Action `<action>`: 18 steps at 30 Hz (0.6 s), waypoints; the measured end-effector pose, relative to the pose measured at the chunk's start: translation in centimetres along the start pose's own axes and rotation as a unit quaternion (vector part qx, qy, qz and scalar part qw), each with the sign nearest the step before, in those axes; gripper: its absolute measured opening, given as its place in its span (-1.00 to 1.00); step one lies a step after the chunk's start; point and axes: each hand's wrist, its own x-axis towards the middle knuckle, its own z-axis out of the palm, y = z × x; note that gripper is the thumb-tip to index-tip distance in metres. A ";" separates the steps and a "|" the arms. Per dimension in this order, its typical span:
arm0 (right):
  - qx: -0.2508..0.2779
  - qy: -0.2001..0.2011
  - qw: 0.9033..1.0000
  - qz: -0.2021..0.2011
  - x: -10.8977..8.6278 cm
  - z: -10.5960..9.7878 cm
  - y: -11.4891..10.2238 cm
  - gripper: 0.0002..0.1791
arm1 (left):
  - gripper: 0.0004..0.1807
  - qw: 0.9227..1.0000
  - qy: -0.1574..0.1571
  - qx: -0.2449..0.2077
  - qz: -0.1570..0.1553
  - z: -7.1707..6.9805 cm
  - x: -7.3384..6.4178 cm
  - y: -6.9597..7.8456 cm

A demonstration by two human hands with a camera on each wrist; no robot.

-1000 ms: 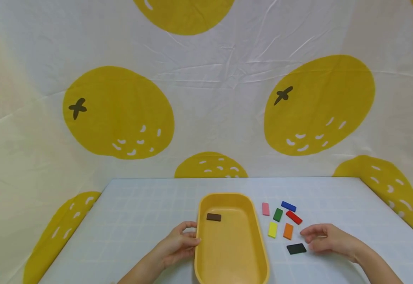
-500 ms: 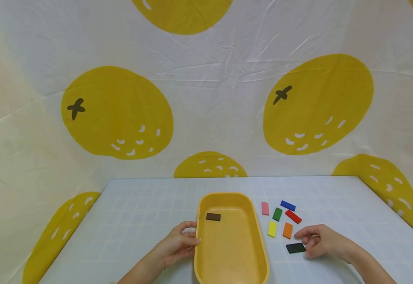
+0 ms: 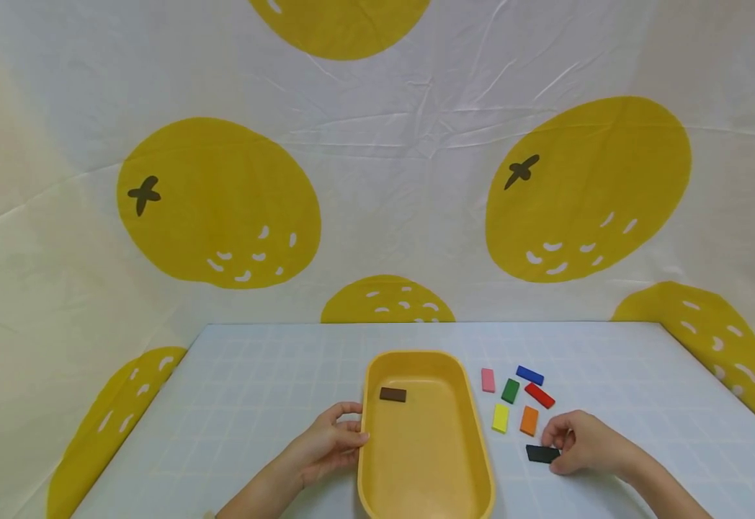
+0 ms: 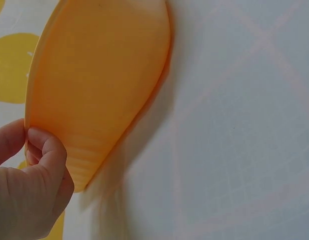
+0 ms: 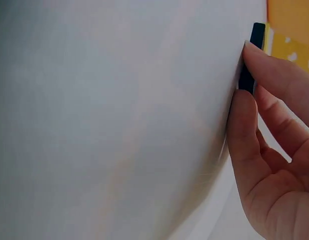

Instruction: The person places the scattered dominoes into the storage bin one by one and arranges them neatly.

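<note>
My left hand [image 3: 327,448] grips the left rim of a deep yellow plastic tray [image 3: 426,454], thumb over the edge and fingers outside. In the left wrist view the fingers bend at the rim of the tray [image 4: 99,75]. A flat brown block [image 3: 393,394] lies inside, near its far left corner. To the right of the tray, my right hand [image 3: 586,444] pinches the right end of a black rectangular block [image 3: 538,453] at table level. The right wrist view has the black block [image 5: 257,37] between thumb and fingers, partly covered by them.
Between tray and right hand lie loose flat blocks: pink [image 3: 488,380], green [image 3: 510,391], blue [image 3: 530,375], red [image 3: 539,395], yellow [image 3: 501,418] and orange [image 3: 529,421]. A white cloth with yellow fruit shapes [image 3: 218,205] hangs behind the pale grid-patterned table [image 3: 254,382].
My right hand has moved slightly left and its thumb and fingers have closed onto the black block's end. My left hand and the tray have stayed in place.
</note>
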 end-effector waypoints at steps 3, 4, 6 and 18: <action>0.003 0.007 1.000 0.018 -0.1 0.0 -0.3 -0.71 | -0.50 1.000 -0.004 -0.002 0.002 0.0 0.0 0.0; 0.005 0.009 1.000 0.025 -0.2 0.0 -0.4 -0.71 | -0.50 1.000 -0.004 -0.002 0.002 0.0 0.0 0.0; 0.009 0.013 0.999 0.035 -0.3 0.0 -0.5 -0.71 | -0.51 1.000 -0.005 -0.002 0.003 0.0 0.0 -0.1; 0.051 0.018 0.998 0.032 -0.1 -1.5 -1.9 -0.68 | -0.48 1.000 -0.010 -0.004 0.003 -0.1 0.1 0.0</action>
